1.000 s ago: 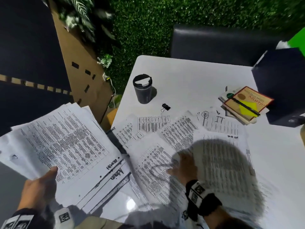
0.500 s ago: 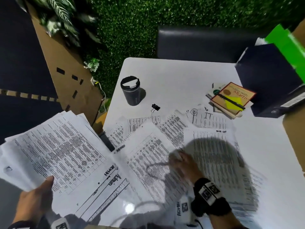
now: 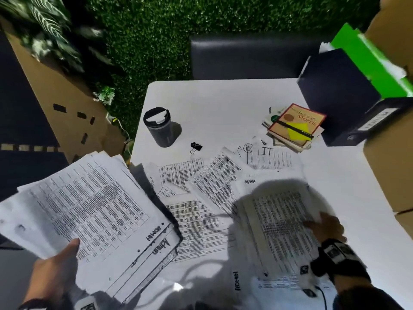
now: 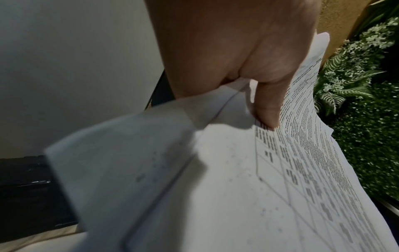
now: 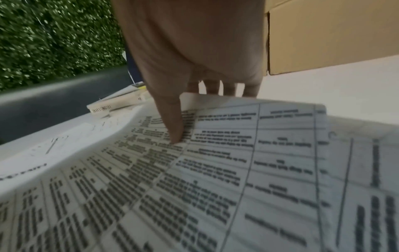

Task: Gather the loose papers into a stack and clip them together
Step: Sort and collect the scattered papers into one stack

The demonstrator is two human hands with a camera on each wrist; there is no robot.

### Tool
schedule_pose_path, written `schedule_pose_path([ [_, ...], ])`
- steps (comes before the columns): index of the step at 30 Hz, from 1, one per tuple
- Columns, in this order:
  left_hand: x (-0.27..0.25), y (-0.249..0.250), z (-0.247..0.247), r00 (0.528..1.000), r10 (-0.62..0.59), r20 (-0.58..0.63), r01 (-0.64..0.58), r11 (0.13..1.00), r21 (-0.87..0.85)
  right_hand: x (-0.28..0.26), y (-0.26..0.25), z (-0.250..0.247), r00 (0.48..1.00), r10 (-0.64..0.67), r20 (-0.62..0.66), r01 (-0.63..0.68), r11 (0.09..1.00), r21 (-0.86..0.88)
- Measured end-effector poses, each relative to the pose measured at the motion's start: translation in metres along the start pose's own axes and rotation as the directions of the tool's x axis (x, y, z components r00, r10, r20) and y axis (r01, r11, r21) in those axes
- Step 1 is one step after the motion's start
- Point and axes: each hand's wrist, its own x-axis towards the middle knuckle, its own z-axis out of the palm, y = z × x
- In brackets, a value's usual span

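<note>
My left hand (image 3: 55, 265) holds a fanned stack of printed papers (image 3: 85, 211) up off the table at the lower left, thumb on top; in the left wrist view the thumb (image 4: 267, 109) presses on the top sheet (image 4: 248, 187). My right hand (image 3: 324, 224) pinches the right edge of a printed sheet (image 3: 279, 222) and lifts it from the table; the right wrist view shows its thumb (image 5: 172, 122) on top of that sheet (image 5: 194, 179) and fingers beneath. More loose papers (image 3: 201, 175) lie spread over the white table (image 3: 223, 101). A black binder clip (image 3: 196, 147) lies beyond them.
A dark travel cup (image 3: 159, 126) stands at the back left of the table. A pile of books (image 3: 295, 126) with a pen lies at the back right, beside a dark box file (image 3: 344, 97) and green folder (image 3: 366, 63). A cardboard box (image 3: 393, 153) stands at the right.
My right hand has moved from the middle papers to the right and taken hold of a sheet's edge, lifting it. The left hand keeps its stack raised.
</note>
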Motion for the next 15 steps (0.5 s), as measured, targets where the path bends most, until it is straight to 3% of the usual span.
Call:
schedule_pose_path([
  [7, -0.009, 0.008, 0.012, 0.996, 0.034, 0.081, -0.03, 0.998, -0.051, -0.002, -0.009, 0.006, 0.985, -0.101, -0.141, 0.1, 0.995, -0.014],
  [11, -0.014, 0.01, 0.017, 0.992, 0.049, 0.113, -0.043, 0.997, -0.057, -0.001, -0.014, 0.005, 0.986, -0.126, -0.111, 0.124, 0.992, -0.019],
  [15, -0.013, 0.007, 0.015, 0.996, -0.006, 0.093, 0.009, 1.0, -0.029, -0.003, -0.019, 0.006, 0.998, -0.043, -0.037, 0.042, 0.998, -0.042],
])
